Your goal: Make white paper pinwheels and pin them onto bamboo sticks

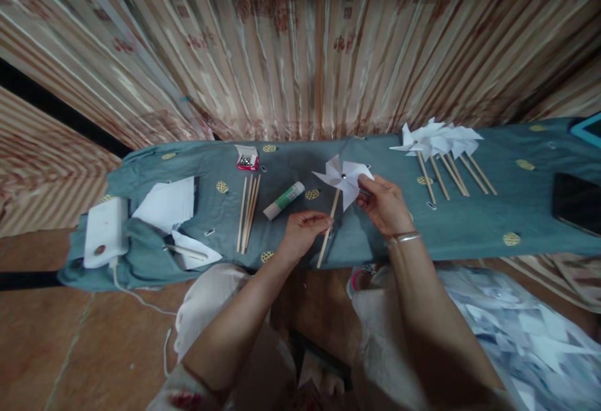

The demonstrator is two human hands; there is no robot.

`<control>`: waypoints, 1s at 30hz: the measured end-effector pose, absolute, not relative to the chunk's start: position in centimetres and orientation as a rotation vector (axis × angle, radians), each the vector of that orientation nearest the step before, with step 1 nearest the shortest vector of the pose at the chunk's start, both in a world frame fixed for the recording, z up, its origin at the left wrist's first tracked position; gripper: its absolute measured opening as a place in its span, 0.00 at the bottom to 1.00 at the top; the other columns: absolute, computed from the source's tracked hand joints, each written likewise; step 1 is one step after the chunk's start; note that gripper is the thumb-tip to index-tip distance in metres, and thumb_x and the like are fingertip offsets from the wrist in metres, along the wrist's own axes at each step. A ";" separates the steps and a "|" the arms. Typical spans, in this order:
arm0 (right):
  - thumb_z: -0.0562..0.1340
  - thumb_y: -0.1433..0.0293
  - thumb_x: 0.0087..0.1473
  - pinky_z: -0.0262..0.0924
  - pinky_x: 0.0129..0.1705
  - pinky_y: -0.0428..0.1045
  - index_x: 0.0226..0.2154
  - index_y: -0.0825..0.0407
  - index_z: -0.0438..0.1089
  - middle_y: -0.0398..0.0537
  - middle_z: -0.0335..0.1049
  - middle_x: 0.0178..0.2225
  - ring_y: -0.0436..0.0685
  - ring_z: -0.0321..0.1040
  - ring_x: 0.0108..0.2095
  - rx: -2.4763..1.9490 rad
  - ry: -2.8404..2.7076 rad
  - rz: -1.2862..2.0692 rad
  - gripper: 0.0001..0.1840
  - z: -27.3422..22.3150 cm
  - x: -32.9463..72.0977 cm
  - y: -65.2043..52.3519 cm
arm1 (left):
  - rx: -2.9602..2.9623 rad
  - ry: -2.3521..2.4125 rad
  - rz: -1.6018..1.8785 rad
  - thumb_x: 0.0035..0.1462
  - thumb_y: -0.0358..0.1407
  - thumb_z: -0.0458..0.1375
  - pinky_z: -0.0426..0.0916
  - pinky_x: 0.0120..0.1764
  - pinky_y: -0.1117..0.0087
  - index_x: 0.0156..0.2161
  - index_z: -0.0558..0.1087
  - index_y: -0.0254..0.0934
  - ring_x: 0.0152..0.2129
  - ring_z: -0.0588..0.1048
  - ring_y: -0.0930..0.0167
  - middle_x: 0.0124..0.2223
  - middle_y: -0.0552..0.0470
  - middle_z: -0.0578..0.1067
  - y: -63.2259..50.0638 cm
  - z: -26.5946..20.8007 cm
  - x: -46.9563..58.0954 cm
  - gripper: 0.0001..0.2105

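Observation:
A white paper pinwheel [334,176] on a wooden stick, a shiny pin at its centre, is held over the middle of the cloth-covered table. My left hand [307,230] pinches the stick partway down. With thumb and fingers, my right hand [385,203] grips a blade on the pinwheel's right side. A glue stick [284,200] with a green label lies just left of the pinwheel. Farther left are several loose wooden sticks [248,213], and behind them a small red box [247,158] with its lid up and shiny pins inside.
Several pinwheels [434,138] lie overlapping at the back right, near a dark phone [576,203]. On the left are white paper sheets [166,203] and a white power strip [106,232] with a cord. A plastic bag [530,329] of white paper pieces sits below right.

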State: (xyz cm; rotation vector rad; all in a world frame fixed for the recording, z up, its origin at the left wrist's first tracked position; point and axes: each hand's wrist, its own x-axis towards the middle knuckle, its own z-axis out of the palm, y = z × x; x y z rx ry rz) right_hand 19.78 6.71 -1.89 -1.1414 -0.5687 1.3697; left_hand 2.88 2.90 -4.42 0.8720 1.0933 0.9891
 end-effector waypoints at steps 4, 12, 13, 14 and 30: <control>0.76 0.66 0.34 0.59 0.16 0.39 0.26 0.51 0.75 0.38 0.75 0.23 0.44 0.67 0.19 -1.133 -0.584 1.384 0.14 -2.0 19.8 6.6 | 0.857 1.093 0.995 0.32 0.46 0.73 0.66 0.31 0.72 0.23 0.78 0.35 0.21 0.71 0.74 0.22 0.53 0.76 2.9 -4.5 2.9 0.17; 0.77 0.67 0.32 0.59 0.15 0.37 0.25 0.51 0.74 0.38 0.75 0.22 0.44 0.67 0.18 -1.133 -0.590 1.427 0.15 -1.9 19.3 6.3 | 0.821 1.099 1.019 0.30 0.45 0.74 0.67 0.30 0.72 0.23 0.78 0.34 0.21 0.71 0.74 0.22 0.53 0.76 3.2 -4.8 2.9 0.18; 0.77 0.67 0.31 0.59 0.15 0.37 0.25 0.51 0.74 0.38 0.75 0.21 0.44 0.67 0.18 -1.134 -0.588 1.435 0.15 -1.9 19.3 6.3 | 0.825 1.096 1.020 0.30 0.45 0.74 0.67 0.30 0.73 0.24 0.78 0.34 0.21 0.71 0.74 0.22 0.53 0.76 3.2 -4.8 2.9 0.18; 0.76 0.68 0.31 0.59 0.15 0.37 0.25 0.51 0.74 0.38 0.74 0.21 0.44 0.68 0.18 -1.134 -0.587 1.444 0.15 -1.8 19.3 6.3 | 0.831 1.094 1.022 0.30 0.45 0.74 0.67 0.30 0.73 0.24 0.78 0.34 0.21 0.71 0.74 0.22 0.53 0.76 3.2 -4.8 2.9 0.17; 0.76 0.67 0.33 0.62 0.21 0.39 0.26 0.53 0.76 0.40 0.75 0.23 0.45 0.68 0.22 -1.051 -0.579 1.471 0.14 -2.3 19.2 6.2 | 0.839 1.100 1.034 0.34 0.43 0.72 0.67 0.31 0.72 0.24 0.78 0.34 0.21 0.71 0.73 0.22 0.53 0.76 3.1 -4.7 2.8 0.14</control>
